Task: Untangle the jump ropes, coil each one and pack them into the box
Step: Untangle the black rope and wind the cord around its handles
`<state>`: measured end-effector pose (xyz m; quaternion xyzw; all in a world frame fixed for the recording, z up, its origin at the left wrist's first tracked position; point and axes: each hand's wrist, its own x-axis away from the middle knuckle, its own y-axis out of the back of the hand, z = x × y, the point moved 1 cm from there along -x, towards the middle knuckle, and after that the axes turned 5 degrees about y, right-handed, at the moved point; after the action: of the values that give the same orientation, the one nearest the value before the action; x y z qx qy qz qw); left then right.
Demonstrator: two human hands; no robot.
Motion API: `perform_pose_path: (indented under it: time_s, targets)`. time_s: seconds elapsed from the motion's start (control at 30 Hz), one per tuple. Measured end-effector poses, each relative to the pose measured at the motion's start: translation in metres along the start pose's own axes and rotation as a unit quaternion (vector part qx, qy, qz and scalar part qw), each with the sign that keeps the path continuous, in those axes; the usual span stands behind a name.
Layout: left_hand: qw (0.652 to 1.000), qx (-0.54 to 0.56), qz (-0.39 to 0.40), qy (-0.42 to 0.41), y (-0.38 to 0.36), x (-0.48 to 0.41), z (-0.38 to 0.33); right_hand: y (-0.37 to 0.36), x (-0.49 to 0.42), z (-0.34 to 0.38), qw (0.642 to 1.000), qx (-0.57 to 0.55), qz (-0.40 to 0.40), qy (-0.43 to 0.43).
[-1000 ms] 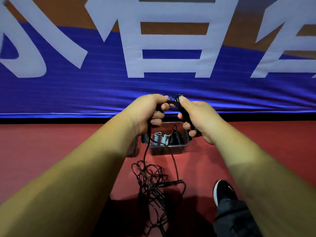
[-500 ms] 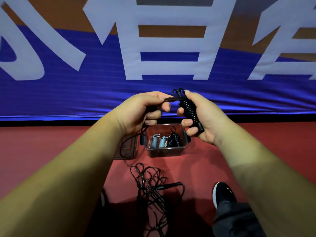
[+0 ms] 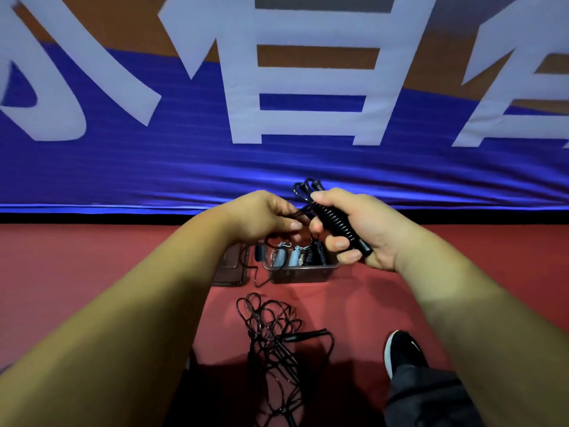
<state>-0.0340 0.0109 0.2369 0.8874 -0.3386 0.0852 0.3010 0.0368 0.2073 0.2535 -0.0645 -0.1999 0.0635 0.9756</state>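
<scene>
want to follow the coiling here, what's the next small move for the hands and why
Probably one more wrap. The left hand pinches the loose cord, which trails down toward the floor, while the right hand grips the tightly wound rope bundle. That tail likely needs winding on before the bundle joins the coiled ropes in the box.

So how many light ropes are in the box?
2: one light rope at the box's left end, the other just right of it, beside the black coils. More may lie hidden underneath.
</scene>
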Motion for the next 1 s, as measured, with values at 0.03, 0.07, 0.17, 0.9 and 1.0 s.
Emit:
perform_pose_path:
  time_s: [0.03, 0.07, 0.17, 0.9, 1.0]
  targets:
    - [1.0, 0.004, -0.018, 0.0, 0.001, 0.0, -0.001, -0.001, 0.002, -0.001, 1.0, 0.012, 0.021, -0.011]
    - [0.999, 0.0, -0.032, -0.004, 0.002, 0.0, -0.001, -0.003, 0.004, -0.002, 0.999, 0.025, 0.041, -0.022]
    - [0.999, -0.021, -0.039, -0.004, 0.003, 0.002, -0.003, -0.011, 0.008, -0.006, 0.992, 0.069, 0.096, -0.055]
    - [0.987, -0.108, -0.106, -0.059, -0.002, 0.004, -0.031, -0.01, 0.002, -0.02, 0.964, 0.189, 0.146, -0.114]
    - [0.984, -0.107, -0.13, -0.059, -0.003, 0.003, -0.03, -0.009, 0.001, -0.021, 0.967, 0.186, 0.137, -0.108]
